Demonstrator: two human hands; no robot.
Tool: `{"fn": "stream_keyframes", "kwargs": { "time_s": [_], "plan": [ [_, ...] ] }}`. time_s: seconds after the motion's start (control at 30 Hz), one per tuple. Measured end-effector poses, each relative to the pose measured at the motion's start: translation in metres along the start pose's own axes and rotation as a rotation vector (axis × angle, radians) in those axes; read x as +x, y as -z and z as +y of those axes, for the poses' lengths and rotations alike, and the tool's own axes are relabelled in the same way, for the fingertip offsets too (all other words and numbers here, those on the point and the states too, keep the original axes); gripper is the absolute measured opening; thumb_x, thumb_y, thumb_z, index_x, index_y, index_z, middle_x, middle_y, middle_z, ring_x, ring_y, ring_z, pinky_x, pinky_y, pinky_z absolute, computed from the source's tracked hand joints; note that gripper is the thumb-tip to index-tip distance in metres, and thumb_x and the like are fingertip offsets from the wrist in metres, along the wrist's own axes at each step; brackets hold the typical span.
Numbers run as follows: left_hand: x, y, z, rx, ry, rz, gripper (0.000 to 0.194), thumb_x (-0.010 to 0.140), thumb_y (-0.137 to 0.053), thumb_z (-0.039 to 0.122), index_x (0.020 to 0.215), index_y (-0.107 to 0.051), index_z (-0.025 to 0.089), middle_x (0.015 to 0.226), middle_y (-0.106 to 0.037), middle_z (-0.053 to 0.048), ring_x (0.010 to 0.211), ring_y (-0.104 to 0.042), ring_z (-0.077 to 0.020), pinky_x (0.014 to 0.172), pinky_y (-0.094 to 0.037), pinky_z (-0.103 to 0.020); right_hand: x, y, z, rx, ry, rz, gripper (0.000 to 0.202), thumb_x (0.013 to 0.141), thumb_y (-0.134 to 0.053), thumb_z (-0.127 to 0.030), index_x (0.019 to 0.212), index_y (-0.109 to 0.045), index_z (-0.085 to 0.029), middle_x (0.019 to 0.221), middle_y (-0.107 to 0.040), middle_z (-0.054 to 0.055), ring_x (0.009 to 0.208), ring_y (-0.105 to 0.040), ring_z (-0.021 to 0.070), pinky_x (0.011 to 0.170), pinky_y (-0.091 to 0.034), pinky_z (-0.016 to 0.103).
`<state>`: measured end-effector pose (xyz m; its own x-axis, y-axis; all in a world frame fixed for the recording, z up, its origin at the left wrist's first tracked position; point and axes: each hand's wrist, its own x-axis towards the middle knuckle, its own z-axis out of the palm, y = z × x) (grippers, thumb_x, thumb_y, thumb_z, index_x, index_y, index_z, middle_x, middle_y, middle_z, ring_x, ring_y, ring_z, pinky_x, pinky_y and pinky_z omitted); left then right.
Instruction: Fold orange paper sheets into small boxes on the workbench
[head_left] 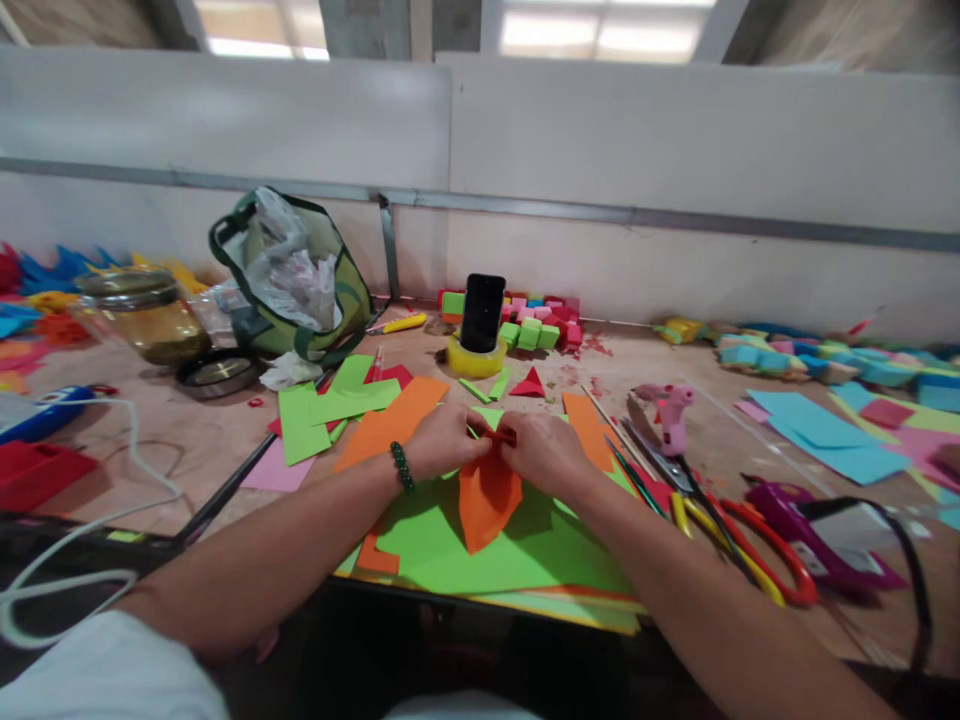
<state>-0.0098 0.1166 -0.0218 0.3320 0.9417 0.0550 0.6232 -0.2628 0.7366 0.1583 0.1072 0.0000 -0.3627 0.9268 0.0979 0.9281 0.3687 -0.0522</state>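
An orange paper piece (489,500), pointed at its lower end, is held upright above green sheets (427,545) at the table's front edge. My left hand (448,438) pinches its top from the left, below a dark green bead bracelet on the wrist. From the right, my right hand (546,452) closes its fingers on the same top edge. The fingertips of both hands nearly meet there, and the fold between them is partly hidden. Orange strips (397,420) lie behind my left hand, and another orange strip (587,430) lies beyond my right hand.
A phone (482,312) stands on a yellow tape roll (477,357) behind the hands. Scissors (697,500), a pink glue gun (676,420) and a purple tool (817,535) lie right. Left are green strips (300,425), a bag (300,280) and a jar (146,315).
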Motion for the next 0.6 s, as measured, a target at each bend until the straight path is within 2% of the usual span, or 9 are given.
{"fn": "stream_keyframes", "kwargs": {
  "time_s": [0.1,0.2,0.3,0.4,0.6],
  "plan": [
    [0.001,0.000,-0.002,0.106,0.057,0.000,0.028,0.072,-0.057,0.031,0.084,-0.077,0.017,0.065,-0.070,-0.002,0.061,-0.058,-0.0143,0.052,-0.040,-0.021,-0.001,0.003,0.000,0.047,0.008,-0.019,0.022,0.079,-0.052,-0.028,0.089,-0.072,-0.027,0.084,-0.074,0.002,0.077,-0.066,0.0198,0.056,-0.033,0.026],
    [-0.001,0.003,0.002,0.141,0.062,-0.010,0.027,0.071,-0.058,0.033,0.084,-0.077,0.018,0.070,-0.072,-0.003,0.065,-0.059,-0.0152,0.056,-0.042,-0.021,-0.001,0.004,0.000,0.033,0.023,-0.044,0.027,0.083,-0.049,-0.026,0.090,-0.075,-0.028,0.084,-0.075,0.002,0.078,-0.066,0.0190,0.057,-0.034,0.026],
    [-0.004,0.005,0.008,0.216,0.036,0.039,0.025,0.072,-0.058,0.032,0.084,-0.077,0.020,0.078,-0.074,-0.003,0.072,-0.061,-0.0164,0.063,-0.044,-0.023,0.000,0.002,-0.001,0.002,0.022,-0.047,0.030,0.083,-0.048,-0.021,0.092,-0.075,-0.027,0.089,-0.075,0.003,0.081,-0.066,0.0194,0.060,-0.036,0.026],
    [-0.005,0.006,0.011,0.294,0.017,0.073,0.023,0.073,-0.057,0.030,0.082,-0.077,0.022,0.079,-0.073,-0.003,0.075,-0.061,-0.0171,0.065,-0.044,-0.024,0.001,0.001,-0.002,0.015,0.021,-0.055,0.026,0.082,-0.050,-0.024,0.092,-0.074,-0.026,0.089,-0.075,0.004,0.080,-0.066,0.0198,0.061,-0.038,0.026],
    [-0.003,0.004,0.011,0.273,0.026,0.021,0.022,0.070,-0.055,0.023,0.081,-0.075,0.022,0.077,-0.071,-0.003,0.074,-0.062,-0.0191,0.066,-0.044,-0.027,0.001,0.005,-0.001,0.009,-0.002,-0.074,0.024,0.079,-0.053,-0.022,0.088,-0.075,-0.025,0.085,-0.074,0.006,0.079,-0.066,0.0209,0.060,-0.038,0.026]
  ]
}}
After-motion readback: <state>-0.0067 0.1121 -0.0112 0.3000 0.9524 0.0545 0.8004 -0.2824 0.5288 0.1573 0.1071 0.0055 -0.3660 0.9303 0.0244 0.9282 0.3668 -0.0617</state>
